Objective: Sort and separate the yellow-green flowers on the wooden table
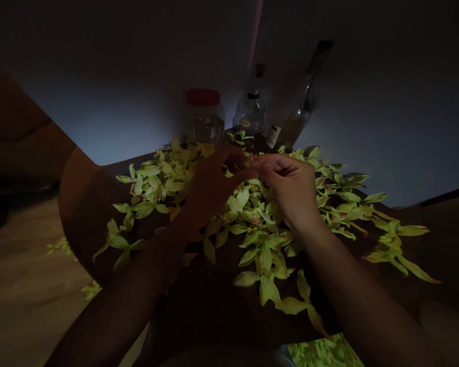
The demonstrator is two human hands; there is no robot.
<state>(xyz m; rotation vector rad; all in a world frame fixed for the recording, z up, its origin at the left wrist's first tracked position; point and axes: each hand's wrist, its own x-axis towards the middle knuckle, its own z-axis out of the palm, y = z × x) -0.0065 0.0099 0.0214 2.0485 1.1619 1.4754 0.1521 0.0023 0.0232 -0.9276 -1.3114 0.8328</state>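
Yellow-green flowers with pointed petals (265, 255) lie heaped over a dark round table (87, 204). Above the middle of the heap my left hand (224, 173) and my right hand (290, 183) meet at the fingertips. The fingers of each are pinched together. Whatever lies between them is too small and dark to make out. Flowers surround both hands, and some show between my forearms.
Behind the heap stand a clear jar with a red lid (203, 98), a round glass bottle (249, 114) and a tall, leaning bottle (296, 122), close to the wall. More flowers (325, 351) show below the table's front edge, and a few (91, 289) lie at the left.
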